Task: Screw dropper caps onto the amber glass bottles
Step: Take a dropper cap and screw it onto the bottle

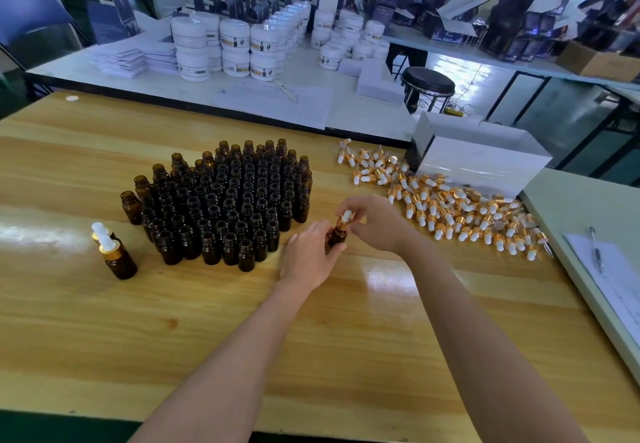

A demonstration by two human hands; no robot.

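- Bottle point(336, 237) of amber glass stands upright on the wooden table point(207, 338), gripped by your left hand point(306, 255), whose fingers curl round its lower body.
- Your right hand point(375, 224) pinches the dropper cap point(345, 218) sitting on that bottle's neck; the white bulb shows between your fingertips.
- Just left of your left hand, the block of uncapped bottles point(225, 200) stands packed together, its nearest front row close beside your knuckles.
- Further left, apart from the block, two capped bottles point(116, 255) stand touching each other.
- To your right, the loose dropper caps point(450, 207) lie in a band running from the table's far side toward its right edge, near your right wrist.
- A white box point(485, 162) sits behind that band, at the far right corner.
- The right edge of the wood meets a pale green bench point(571, 207), where a pen point(596, 248) lies on a sheet of paper point(620, 276).
- Bare wood runs from your hands to the near edge, crossed only by your forearms, and spreads wide in front of the capped pair.
- The far edge butts against a white table point(363, 113).
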